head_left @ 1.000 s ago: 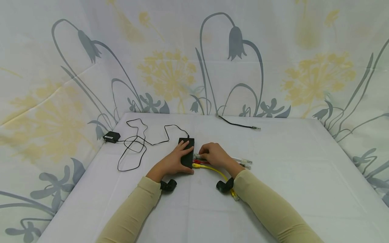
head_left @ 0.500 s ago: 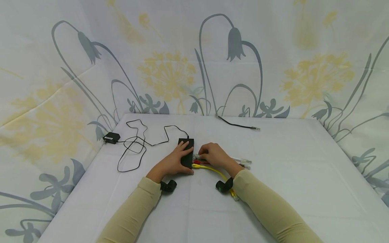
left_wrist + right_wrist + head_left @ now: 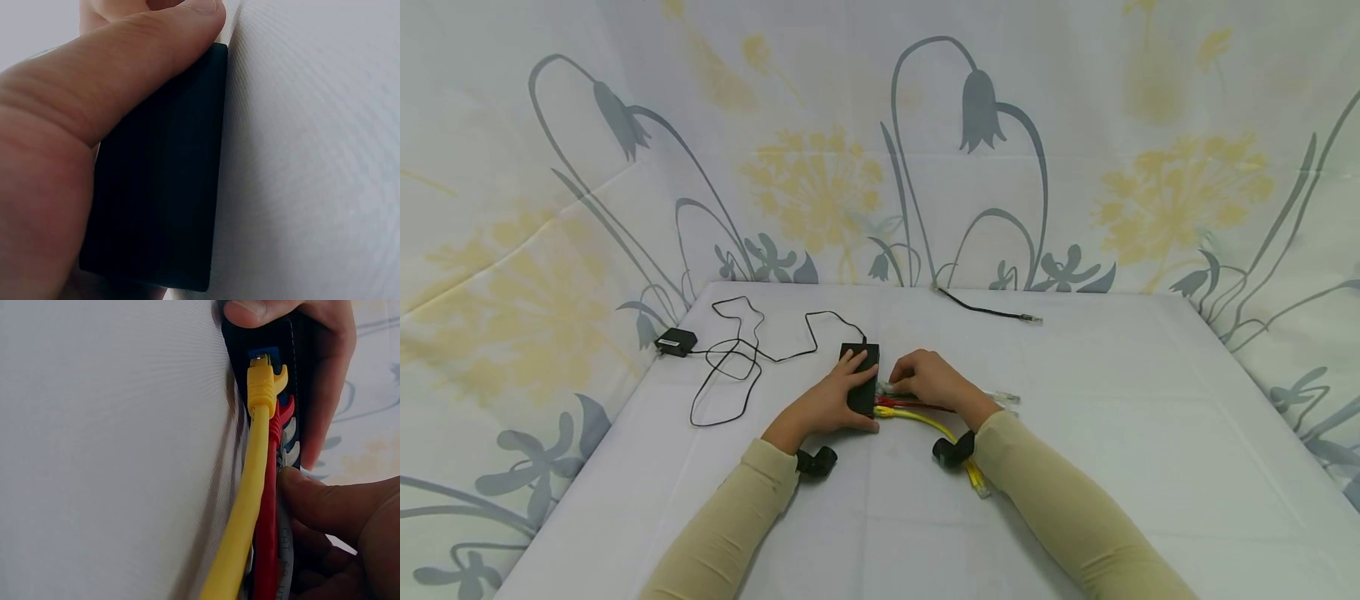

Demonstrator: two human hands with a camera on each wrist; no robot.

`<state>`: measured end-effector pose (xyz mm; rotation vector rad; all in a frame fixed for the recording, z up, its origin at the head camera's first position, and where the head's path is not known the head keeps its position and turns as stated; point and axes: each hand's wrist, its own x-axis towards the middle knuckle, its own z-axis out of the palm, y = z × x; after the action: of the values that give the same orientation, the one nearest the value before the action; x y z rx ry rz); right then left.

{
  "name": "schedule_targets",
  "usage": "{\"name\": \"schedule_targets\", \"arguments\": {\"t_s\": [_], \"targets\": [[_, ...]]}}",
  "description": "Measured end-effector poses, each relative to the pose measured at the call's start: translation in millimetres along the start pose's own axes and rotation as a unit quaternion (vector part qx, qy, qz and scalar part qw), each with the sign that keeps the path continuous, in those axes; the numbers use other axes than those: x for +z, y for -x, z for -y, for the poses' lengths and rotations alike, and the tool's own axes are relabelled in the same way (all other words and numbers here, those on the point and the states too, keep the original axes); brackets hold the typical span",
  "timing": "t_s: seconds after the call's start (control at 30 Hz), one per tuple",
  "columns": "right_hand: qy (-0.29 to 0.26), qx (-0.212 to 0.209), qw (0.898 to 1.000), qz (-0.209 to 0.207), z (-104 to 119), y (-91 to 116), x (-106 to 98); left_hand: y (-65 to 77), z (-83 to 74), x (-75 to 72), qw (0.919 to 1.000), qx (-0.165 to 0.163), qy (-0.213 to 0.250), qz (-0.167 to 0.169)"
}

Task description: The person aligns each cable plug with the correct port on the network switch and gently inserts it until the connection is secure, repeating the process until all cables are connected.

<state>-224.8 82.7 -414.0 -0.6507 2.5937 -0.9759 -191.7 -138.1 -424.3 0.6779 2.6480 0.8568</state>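
Observation:
A black network switch [image 3: 862, 398] lies on the table, several cable plugs lined up along its right side. My left hand [image 3: 823, 405] holds it, fingers spread over its top and thumb along its near end. In the left wrist view the thumb lies against the dark end face of the box. My right hand [image 3: 934, 383] pinches a grey network cable [image 3: 285, 540] close behind its plug, right at the row of ports. Nearest me, a yellow network cable [image 3: 258, 450] sits in a port, with a red network cable [image 3: 267, 519] beside it.
A thin black power cord [image 3: 744, 410] runs in loops from the switch's far end to a black power adapter [image 3: 675, 341] at the left edge. A short black network cable [image 3: 981, 308] lies at the back. Loose clear plugs [image 3: 1006, 398] stick out beyond the right wrist.
Both hands stay in place at the switch. The right wrist and forearm shift very slightly, covering more of the cable ends on the right.

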Motion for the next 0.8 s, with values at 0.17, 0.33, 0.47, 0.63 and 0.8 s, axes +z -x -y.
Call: {"name": "schedule_targets", "arguments": {"t_s": [0.17,0.33,0.47,0.63,0.8], "targets": [[-0.001,0.011,1.0,0.01,0.0,-1.6,-0.7,0.3,-1.3,-0.3,1.0,0.002,0.0,0.0],[-0.002,0.018,1.0,0.014,0.1,-3.1,-1.4,-0.4,-0.7,0.0,1.0,0.001,0.003,0.0],[0.002,0.026,0.999,0.02,-0.7,-5.3,-1.0,-1.0,0.6,1.4,1.0,0.005,0.005,0.0],[0.003,0.029,0.999,0.023,-1.8,-6.5,-0.6,-1.5,1.7,1.7,0.9999,0.005,0.009,-0.003],[0.003,0.026,0.999,0.019,-0.6,-4.5,-0.2,-2.2,4.2,2.8,0.9999,0.004,0.01,-0.007]]}}
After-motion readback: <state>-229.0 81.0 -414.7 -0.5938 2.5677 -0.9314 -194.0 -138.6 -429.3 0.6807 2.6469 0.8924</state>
